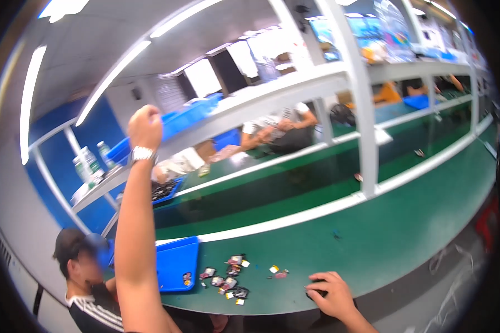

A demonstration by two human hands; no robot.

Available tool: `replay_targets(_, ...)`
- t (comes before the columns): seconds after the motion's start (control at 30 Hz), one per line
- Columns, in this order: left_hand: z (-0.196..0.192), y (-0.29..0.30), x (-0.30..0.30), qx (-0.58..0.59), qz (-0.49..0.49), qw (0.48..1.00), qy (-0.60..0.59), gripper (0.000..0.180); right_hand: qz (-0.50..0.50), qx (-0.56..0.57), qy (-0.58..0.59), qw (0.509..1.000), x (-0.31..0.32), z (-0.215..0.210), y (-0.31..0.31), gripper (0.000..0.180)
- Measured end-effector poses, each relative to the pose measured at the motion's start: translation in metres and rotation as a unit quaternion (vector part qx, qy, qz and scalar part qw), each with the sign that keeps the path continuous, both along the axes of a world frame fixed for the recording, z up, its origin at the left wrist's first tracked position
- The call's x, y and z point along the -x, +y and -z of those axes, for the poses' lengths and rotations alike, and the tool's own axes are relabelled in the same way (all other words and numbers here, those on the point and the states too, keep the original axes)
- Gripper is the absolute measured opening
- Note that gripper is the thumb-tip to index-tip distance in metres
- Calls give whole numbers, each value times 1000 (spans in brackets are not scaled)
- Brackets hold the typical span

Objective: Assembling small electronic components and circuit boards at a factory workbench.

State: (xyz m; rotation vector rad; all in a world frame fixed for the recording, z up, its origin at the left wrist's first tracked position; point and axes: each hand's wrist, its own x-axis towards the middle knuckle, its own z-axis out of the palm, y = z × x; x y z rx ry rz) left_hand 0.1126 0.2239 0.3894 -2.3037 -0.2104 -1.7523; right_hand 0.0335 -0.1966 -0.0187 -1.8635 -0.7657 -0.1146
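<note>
My left arm reaches up across the view. My left hand [145,126], with a silver watch [143,154] at its wrist, is closed in front of a long blue tray [186,115] on the raised shelf. What it holds, if anything, is hidden, and I cannot tell whether it touches the tray. Low at the table's near edge, my right hand [333,295] has its fingers curled, with a small dark thing [319,292] between thumb and fingers. To its left lie several small packed parts [228,283] with white and yellow tabs.
A blue tray [178,261] stands on the green table [294,244], left of the parts. A co-worker [78,266] sits at the left; another person [280,127] works beyond the white frame [366,127]. Bottles [89,161] stand on the shelf. Cables [450,283] hang at right.
</note>
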Motion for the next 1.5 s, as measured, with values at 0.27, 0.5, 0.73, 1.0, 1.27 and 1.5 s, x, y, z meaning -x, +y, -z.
replay_targets(0.27,257,-174,-22,34,291,879,375,13,-39,18,30,999,-1,-4,3,15)
replay_targets(0.5,357,-239,-54,175,344,750,537,15,-31,23,25,999,3,1,4,15)
replay_targets(0.73,362,-260,-66,128,345,738,565,14,-27,18,6,999,1,3,5,14)
replay_targets(1.0,366,-268,-71,105,345,733,576,8,-26,25,4,999,1,1,5,13)
replay_targets(1.27,331,-245,-35,227,412,766,439,7,-19,10,17,1000,0,3,6,12)
replay_targets(1.5,350,-190,110,576,469,607,284,9,-13,18,15,1000,1,-9,9,12)
